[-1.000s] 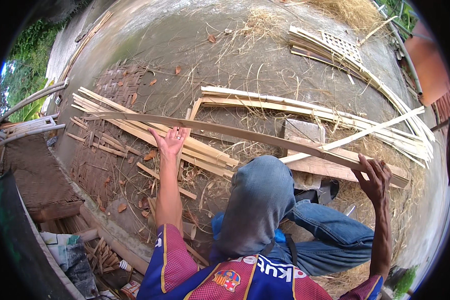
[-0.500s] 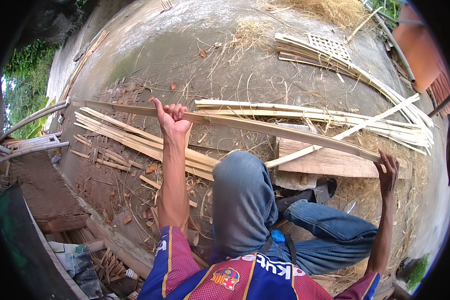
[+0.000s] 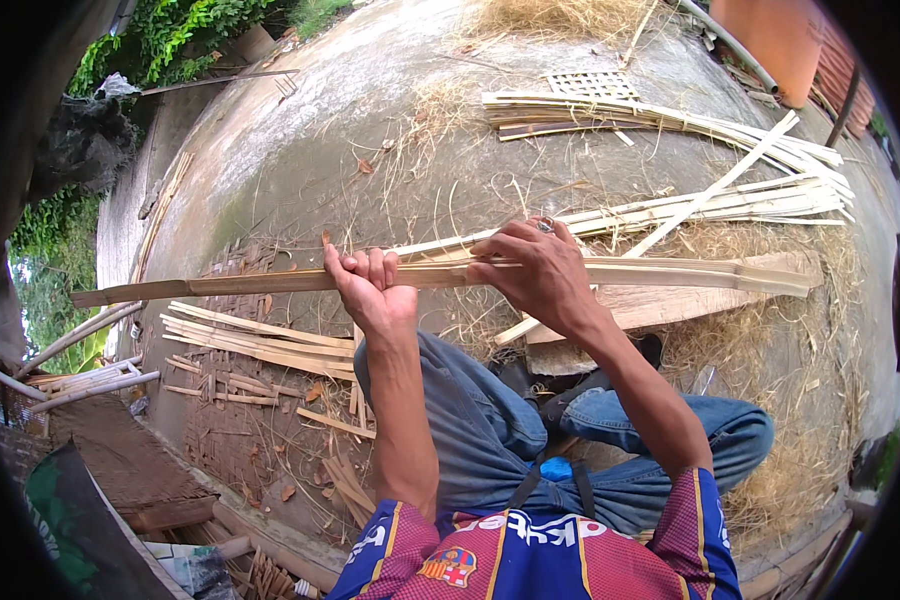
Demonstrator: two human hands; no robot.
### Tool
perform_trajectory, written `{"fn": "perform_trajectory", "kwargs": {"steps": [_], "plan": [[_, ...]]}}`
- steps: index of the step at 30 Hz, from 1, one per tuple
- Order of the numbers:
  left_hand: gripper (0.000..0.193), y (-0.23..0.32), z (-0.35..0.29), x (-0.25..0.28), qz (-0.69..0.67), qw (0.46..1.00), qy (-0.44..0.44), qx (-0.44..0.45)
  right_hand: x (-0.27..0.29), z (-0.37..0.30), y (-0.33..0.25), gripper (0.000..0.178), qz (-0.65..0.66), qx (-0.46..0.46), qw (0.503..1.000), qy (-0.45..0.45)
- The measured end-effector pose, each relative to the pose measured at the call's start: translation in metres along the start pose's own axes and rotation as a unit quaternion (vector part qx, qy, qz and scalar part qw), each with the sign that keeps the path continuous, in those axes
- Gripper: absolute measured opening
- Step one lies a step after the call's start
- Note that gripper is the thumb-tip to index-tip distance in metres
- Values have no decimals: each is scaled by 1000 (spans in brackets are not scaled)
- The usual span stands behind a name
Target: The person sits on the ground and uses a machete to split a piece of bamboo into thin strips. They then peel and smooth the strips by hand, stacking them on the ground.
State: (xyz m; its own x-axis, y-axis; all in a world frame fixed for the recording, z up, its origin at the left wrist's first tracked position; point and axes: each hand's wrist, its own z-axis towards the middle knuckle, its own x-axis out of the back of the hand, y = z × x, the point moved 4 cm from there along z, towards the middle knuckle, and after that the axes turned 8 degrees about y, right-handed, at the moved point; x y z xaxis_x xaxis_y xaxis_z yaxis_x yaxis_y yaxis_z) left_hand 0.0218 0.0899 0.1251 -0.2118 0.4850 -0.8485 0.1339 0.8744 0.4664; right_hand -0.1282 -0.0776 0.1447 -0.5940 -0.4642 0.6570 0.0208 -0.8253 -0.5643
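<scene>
A long, jointed bamboo strip (image 3: 270, 281) lies level across my front, above my knees. From below, my left hand (image 3: 378, 292) grips it left of the middle, palm up and fingers curled over. My right hand (image 3: 542, 272) closes on it from above, a short way right of the left hand, with a ring on one finger. Between and beyond my hands the strip seems to be layered or split; I cannot tell which. Under its right half sits a thick wooden block (image 3: 660, 308). My fingers hide the strip where they hold it.
Pale split bamboo strips (image 3: 260, 340) lie at the left. Another bundle (image 3: 670, 212) spreads beyond the block, with more strips (image 3: 660, 118) farther back near a woven lattice piece (image 3: 592, 85). Straw-like shavings (image 3: 770, 400) cover the ground at right. White poles (image 3: 95, 388) stick out at far left.
My right hand has left the strip's right end and now grips it near the middle, close to my left hand. The strip has become more level, and the view has shifted.
</scene>
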Motion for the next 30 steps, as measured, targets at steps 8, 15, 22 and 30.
{"fn": "perform_trajectory", "kwargs": {"steps": [8,15,22,30], "plan": [[46,-22,-25,21,-4,999,48,10,35,-15,43,26,-95,-31,964,245],[47,-67,-46,24,-9,996,79,44,2,-110,14,26,179,-141,947,225],[49,-96,-65,45,-12,990,43,137,1,-61,-12,17,-74,-57,966,241],[44,-107,-57,63,-25,989,107,101,-20,-50,7,20,-109,7,969,221]]}}
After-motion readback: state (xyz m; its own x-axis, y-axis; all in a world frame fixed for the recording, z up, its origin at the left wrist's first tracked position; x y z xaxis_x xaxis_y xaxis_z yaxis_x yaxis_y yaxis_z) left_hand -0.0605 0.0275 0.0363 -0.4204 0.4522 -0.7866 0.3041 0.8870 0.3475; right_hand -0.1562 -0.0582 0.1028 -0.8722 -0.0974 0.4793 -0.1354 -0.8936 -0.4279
